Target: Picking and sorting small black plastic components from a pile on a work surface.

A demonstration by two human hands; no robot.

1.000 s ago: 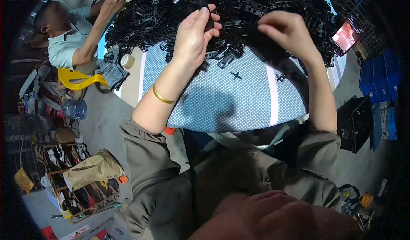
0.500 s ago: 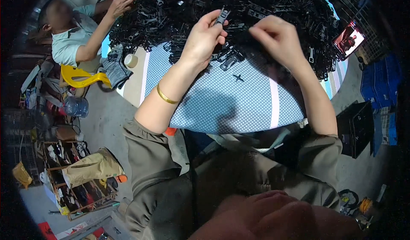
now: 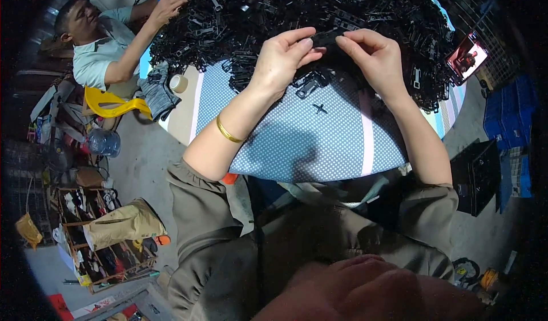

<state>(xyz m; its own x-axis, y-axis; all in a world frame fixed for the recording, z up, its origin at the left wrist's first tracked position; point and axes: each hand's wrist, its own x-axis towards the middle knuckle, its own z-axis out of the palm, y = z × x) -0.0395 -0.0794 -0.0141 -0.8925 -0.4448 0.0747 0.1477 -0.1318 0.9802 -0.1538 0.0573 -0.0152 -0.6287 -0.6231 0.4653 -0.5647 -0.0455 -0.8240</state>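
Observation:
Between my two hands, over the near side of the heap, is a dark narrow plastic part (image 3: 326,39). My left hand (image 3: 282,61) pinches its left end with thumb and fingers. At the other end, the thumb and forefinger of my right hand (image 3: 377,61) are closed on it; its finer shape is lost against the black behind. A large heap of black plastic clip-like parts (image 3: 257,12) covers the far table. Several loose black parts (image 3: 311,87) lie just below my hands. Nearer me, a small black cross-shaped piece (image 3: 320,109) rests on the dotted tablecloth (image 3: 337,144).
Across at the far left, a co-worker (image 3: 94,52) handles parts at the heap's edge. A beige cup (image 3: 178,83) stands near a grey cloth (image 3: 158,92) and a yellow chair (image 3: 111,105). A lit phone (image 3: 468,59) sits at the right edge. Blue crates (image 3: 508,115) stand beyond.
My right hand has come left and closed on the part's right end. My left hand has turned the part from upright to roughly level. The co-worker's hands have shifted slightly.

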